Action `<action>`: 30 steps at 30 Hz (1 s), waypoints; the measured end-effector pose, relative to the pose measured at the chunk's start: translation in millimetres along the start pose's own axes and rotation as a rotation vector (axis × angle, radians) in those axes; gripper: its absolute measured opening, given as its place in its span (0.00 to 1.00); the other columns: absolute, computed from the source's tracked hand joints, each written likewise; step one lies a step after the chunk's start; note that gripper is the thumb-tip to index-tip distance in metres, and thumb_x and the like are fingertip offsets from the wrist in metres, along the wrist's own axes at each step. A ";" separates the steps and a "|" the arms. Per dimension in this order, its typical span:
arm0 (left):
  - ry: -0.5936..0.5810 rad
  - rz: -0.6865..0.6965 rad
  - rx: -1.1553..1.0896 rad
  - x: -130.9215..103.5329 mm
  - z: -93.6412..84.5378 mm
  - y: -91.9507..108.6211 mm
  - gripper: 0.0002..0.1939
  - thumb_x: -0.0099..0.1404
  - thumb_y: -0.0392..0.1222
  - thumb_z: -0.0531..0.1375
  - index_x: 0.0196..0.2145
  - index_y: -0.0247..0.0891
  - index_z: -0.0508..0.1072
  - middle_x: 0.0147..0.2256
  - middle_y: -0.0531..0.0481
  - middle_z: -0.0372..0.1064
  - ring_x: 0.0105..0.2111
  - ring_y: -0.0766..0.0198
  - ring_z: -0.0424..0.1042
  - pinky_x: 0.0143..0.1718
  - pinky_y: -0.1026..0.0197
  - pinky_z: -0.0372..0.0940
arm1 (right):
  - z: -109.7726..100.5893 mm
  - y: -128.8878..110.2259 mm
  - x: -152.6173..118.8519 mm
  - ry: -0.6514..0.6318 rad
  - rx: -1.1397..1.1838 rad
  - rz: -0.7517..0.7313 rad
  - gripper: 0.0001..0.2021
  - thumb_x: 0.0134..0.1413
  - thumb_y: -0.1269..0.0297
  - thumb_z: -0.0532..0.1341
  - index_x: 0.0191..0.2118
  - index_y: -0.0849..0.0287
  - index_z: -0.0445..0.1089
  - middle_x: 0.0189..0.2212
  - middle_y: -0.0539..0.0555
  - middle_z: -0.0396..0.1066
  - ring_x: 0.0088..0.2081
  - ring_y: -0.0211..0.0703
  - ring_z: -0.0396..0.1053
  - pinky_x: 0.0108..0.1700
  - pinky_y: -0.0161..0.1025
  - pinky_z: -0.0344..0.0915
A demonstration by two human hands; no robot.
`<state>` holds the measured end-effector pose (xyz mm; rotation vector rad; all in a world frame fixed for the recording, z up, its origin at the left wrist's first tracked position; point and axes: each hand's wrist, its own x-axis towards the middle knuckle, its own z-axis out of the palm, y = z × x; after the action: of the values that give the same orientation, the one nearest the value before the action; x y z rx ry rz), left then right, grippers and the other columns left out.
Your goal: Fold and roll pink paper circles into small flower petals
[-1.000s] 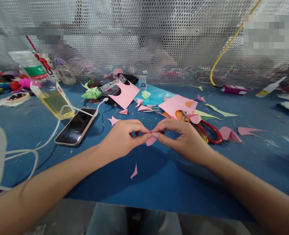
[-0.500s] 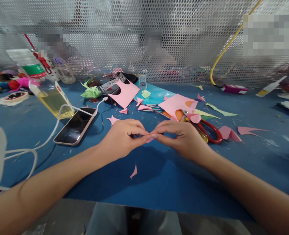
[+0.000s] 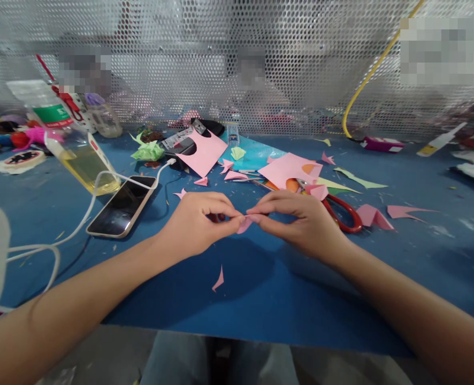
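Between my hands, above the blue table (image 3: 237, 315), is a small piece of pink paper (image 3: 245, 223). My left hand (image 3: 200, 220) pinches its left side between thumb and fingers. On the other side, the thumb and index finger of my right hand (image 3: 301, 219) pinch it too. A thin pink scrap (image 3: 219, 279) lies on the table nearer to me. Behind my hands are cut pink sheets (image 3: 205, 154) and red-handled scissors (image 3: 355, 222), partly covered by paper and my right hand.
At the left, a phone (image 3: 121, 207) with a white cable lies near a tilted bottle of yellow liquid (image 3: 86, 166). A perforated metal screen (image 3: 301, 64) stands behind. Pink scraps (image 3: 373, 216) and a glue tube (image 3: 441, 140) lie to the right.
My fingertips have moved slightly apart, and more of the pink paper shows between them. The view has shifted a little.
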<state>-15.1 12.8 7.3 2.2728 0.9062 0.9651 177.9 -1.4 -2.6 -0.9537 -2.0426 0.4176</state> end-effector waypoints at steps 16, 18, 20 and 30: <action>0.036 0.021 -0.049 -1.3 1.0 0.2 0.08 0.58 0.41 0.60 0.27 0.37 0.77 0.26 0.52 0.71 0.23 0.72 0.66 0.21 0.71 0.59 | -1.3 -4.4 0.5 -0.009 0.031 0.088 0.02 0.50 0.67 0.60 0.29 0.56 0.70 0.29 0.50 0.72 0.32 0.38 0.68 0.36 0.37 0.65; 0.061 0.003 -0.049 -1.6 1.9 -0.7 0.08 0.58 0.41 0.59 0.27 0.37 0.76 0.26 0.52 0.71 0.24 0.72 0.66 0.21 0.71 0.60 | -0.9 -3.0 0.0 0.007 0.037 0.093 0.02 0.51 0.67 0.60 0.30 0.56 0.70 0.30 0.51 0.71 0.34 0.39 0.68 0.38 0.37 0.65; 0.072 -0.004 -0.043 -2.4 3.2 -1.8 0.07 0.58 0.41 0.59 0.30 0.36 0.76 0.29 0.50 0.72 0.26 0.71 0.68 0.21 0.71 0.61 | -0.9 -2.1 -0.5 -0.002 0.022 0.071 0.03 0.51 0.67 0.59 0.30 0.57 0.70 0.30 0.51 0.71 0.34 0.39 0.68 0.38 0.37 0.64; 0.111 0.254 0.100 -3.8 5.5 -0.7 0.05 0.58 0.35 0.60 0.29 0.35 0.76 0.28 0.50 0.72 0.27 0.70 0.69 0.30 0.67 0.64 | 0.8 -10.0 -3.7 0.015 -0.221 -0.090 0.02 0.50 0.67 0.60 0.29 0.57 0.70 0.29 0.52 0.72 0.34 0.41 0.68 0.40 0.43 0.61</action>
<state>-13.2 9.4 1.9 2.4833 0.7370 1.1889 173.8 -10.7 0.7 -0.9864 -2.1399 0.1379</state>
